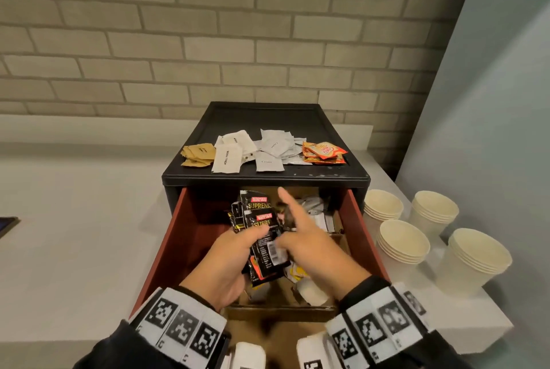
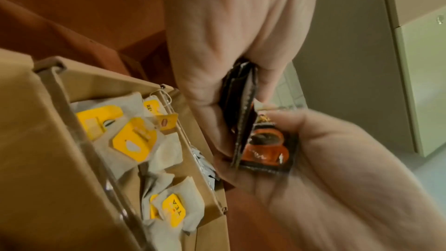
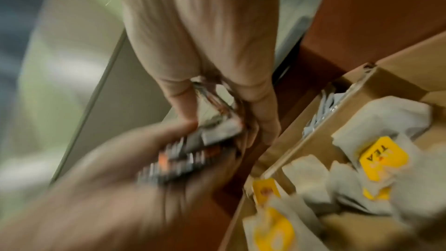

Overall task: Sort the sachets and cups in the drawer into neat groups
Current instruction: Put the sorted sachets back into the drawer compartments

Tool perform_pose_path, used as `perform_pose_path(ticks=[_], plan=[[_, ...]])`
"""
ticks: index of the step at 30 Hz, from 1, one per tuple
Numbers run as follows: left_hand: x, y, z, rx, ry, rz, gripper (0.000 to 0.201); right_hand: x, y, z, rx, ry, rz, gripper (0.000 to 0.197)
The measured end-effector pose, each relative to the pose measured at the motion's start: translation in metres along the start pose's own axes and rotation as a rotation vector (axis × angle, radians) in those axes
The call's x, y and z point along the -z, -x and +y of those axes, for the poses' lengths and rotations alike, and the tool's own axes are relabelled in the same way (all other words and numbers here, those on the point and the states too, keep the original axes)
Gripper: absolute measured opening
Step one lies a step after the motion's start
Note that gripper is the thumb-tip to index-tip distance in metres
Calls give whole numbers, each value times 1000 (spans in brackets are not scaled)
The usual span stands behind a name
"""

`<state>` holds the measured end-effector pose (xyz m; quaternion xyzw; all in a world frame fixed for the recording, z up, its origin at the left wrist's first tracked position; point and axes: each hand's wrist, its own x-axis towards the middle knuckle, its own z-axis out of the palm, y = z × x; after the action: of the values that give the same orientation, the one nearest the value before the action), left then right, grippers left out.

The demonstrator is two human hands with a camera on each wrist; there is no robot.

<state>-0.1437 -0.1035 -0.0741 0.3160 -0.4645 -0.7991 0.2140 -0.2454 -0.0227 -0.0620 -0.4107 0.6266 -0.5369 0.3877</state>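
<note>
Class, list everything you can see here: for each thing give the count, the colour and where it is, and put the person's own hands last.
Black coffee sachets: several, black with red labels, held over the open drawer.
Red-brown drawer: one, pulled open from the black cabinet.
Black plastic cabinet: one, on the white counter.
Brown paper sachets: a few, on the cabinet top, leftmost.
White sugar sachets: several, beside the brown ones.
White creamer sachets: several, right of the sugar.
Orange sachets: a few, rightmost.
Cream paper cup stacks: four, on the counter right of the drawer.
Yellow-tagged tea bags: several, in a cardboard compartment.
Left hand: grips the black sachets.
Right hand: touches them, forefinger extended.
</note>
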Motion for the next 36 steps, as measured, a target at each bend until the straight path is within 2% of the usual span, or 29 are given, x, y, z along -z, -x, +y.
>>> perform_pose_path(ticks=[3, 7, 11, 14, 18, 20, 26, 29, 31, 32, 34, 35, 36], plan=[[-1, 2, -3, 10, 15, -31, 21, -16, -1, 10, 66, 323, -11, 76], [2, 4, 2, 86, 119, -71, 27, -12, 3, 9, 51, 275, 5, 64], [4, 6, 2, 118, 110, -94, 26, -6, 6, 6, 17, 285, -14, 52], [5, 8, 3, 112, 109, -130, 24, -3, 5, 4, -44, 232, -24, 45], [7, 9, 5, 103, 116, -165, 24, 1, 6, 3, -107, 84, -39, 56], [8, 8, 7, 107, 127, -156, 24, 5, 6, 1, -129, 27, -42, 53], [9, 4, 10, 75, 131, -95, 22, 18, 3, 0, -173, -134, 104, 68], [9, 7, 9, 81, 65, -166, 26, 19, 1, 1, -135, -212, 177, 53], [8, 9, 7, 89, 23, -229, 36, 16, 0, 3, -96, -251, 176, 44], [7, 10, 5, 87, 0, -247, 39, 14, 0, 5, -88, -240, 165, 51], [6, 9, 1, 51, -69, -230, 36, 9, -1, 9, -65, -154, 141, 82], [6, 8, -1, 22, -106, -208, 35, 6, 0, 9, -43, -77, 130, 91], [6, 7, -3, -1, -139, -195, 36, 3, 1, 8, -19, 10, 116, 93]])
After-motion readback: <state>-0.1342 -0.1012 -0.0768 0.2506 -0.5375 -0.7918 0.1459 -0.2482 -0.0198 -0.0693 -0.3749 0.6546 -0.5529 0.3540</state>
